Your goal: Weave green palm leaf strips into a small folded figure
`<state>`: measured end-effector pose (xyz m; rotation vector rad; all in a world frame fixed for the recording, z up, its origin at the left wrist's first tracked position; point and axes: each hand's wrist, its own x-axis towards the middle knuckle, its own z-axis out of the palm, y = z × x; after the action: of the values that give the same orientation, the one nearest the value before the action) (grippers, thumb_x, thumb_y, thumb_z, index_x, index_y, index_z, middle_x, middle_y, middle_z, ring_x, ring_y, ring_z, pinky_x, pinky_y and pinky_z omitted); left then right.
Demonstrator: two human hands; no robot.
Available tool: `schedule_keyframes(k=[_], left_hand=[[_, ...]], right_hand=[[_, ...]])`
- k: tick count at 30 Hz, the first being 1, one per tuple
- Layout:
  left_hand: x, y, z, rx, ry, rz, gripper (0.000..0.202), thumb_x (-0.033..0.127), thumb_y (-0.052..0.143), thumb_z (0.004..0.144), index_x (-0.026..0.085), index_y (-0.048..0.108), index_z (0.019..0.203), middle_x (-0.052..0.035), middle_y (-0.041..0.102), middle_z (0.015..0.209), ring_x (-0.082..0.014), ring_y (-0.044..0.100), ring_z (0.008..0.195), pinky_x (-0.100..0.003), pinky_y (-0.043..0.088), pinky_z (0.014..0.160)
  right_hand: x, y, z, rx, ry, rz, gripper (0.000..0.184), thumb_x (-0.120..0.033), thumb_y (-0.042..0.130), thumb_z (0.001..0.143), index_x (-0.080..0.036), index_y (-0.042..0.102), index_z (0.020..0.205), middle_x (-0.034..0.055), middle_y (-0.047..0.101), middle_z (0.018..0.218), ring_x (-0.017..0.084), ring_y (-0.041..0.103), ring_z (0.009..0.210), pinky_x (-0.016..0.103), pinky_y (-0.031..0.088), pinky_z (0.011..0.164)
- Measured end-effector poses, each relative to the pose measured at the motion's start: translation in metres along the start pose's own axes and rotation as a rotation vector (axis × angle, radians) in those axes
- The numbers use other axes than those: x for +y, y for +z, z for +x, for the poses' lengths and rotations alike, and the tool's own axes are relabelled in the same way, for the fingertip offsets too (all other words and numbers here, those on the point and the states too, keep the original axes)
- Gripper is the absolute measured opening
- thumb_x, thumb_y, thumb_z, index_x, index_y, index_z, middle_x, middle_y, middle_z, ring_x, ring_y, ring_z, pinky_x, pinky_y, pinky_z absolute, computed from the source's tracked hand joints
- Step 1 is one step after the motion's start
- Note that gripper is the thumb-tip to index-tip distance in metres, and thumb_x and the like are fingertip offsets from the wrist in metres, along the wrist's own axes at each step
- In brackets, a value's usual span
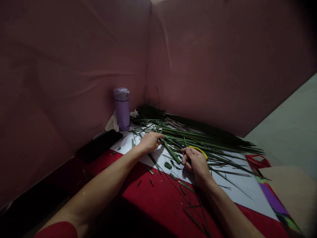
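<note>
My left hand is closed on one end of a folded or thick green leaf strip, which slants down toward my right hand. In my right hand is a pair of scissors with yellow-and-red handles; the blades point left, close to the leaves, and are partly hidden. Long narrow green leaves lie in a loose heap beyond both hands. Short cut leaf pieces are scattered on the white sheet below them.
A purple flask stands at the back left beside crumpled white tissue. A dark flat object lies in front of it. Under the sheet is a red surface with leaf scraps. Pinkish walls meet behind; a red item sits at right.
</note>
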<state>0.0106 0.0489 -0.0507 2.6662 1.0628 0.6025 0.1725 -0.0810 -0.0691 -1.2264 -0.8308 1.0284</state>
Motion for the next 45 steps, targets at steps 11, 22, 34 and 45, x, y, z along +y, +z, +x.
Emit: schedule_keyframes(k=[11,22,34,45], left_hand=[[0.002,0.009,-0.005,-0.072,0.022,-0.039,0.023,0.014,0.048,0.065,0.019,0.067,0.077,-0.0044,0.065,0.077,-0.0155,0.056,0.073,-0.023,0.039,0.065],[-0.006,-0.044,0.092,-0.003,-0.376,-0.027,0.025,0.023,0.057,0.065,0.016,0.066,0.087,-0.0121,0.063,0.097,-0.0219,0.057,0.093,-0.027,0.041,0.075],[-0.043,-0.017,0.121,-0.063,-0.473,-0.200,0.017,0.018,0.064,0.057,0.006,0.064,0.070,-0.0108,0.064,0.071,-0.0177,0.059,0.068,-0.023,0.042,0.058],[0.007,-0.098,0.081,0.629,0.022,-0.275,0.018,0.022,0.046,0.075,0.011,0.059,0.083,-0.0053,0.061,0.074,-0.0112,0.053,0.068,-0.024,0.038,0.066]], right_hand=[[0.007,0.002,0.002,-0.004,-0.001,-0.026,0.033,-0.048,0.054,0.072,-0.015,0.050,0.077,-0.0041,0.052,0.038,0.002,0.025,0.024,0.011,0.016,0.026],[0.009,0.004,0.002,0.024,0.009,-0.043,0.036,-0.050,0.056,0.070,-0.016,0.050,0.076,-0.0039,0.051,0.037,0.002,0.026,0.025,0.011,0.016,0.025],[0.014,0.004,0.005,0.013,0.004,-0.067,0.036,-0.051,0.053,0.073,-0.016,0.050,0.078,-0.0046,0.051,0.037,0.003,0.026,0.025,0.013,0.023,0.025],[0.008,0.007,0.000,0.020,-0.013,-0.066,0.032,-0.048,0.055,0.072,-0.016,0.051,0.074,-0.0049,0.049,0.037,0.003,0.027,0.026,0.012,0.020,0.025]])
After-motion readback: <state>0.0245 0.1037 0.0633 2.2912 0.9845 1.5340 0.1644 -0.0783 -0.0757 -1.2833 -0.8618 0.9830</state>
